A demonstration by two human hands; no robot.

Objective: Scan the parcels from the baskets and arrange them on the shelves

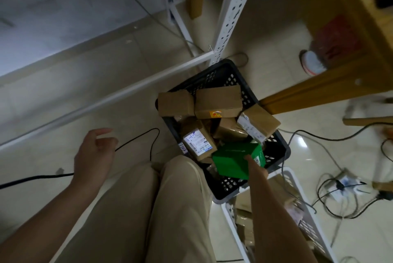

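A black plastic basket (276, 152) stands on the floor, heaped with several brown cardboard parcels (217, 101). One of them shows a white shipping label (197, 141). My right hand (256, 169) grips a green box (234, 160) at the near side of the basket, thumb on its top edge. My left hand (95, 152) hovers over the floor to the left, fingers loosely curled and holding nothing. The white metal shelf frame (231, 14) rises just behind the basket.
A white basket (297, 188) with more parcels stands right of my legs. Black cables (136, 141) snake across the tiled floor, and a power strip (344, 184) lies at right. A wooden table (340, 84) stands at upper right.
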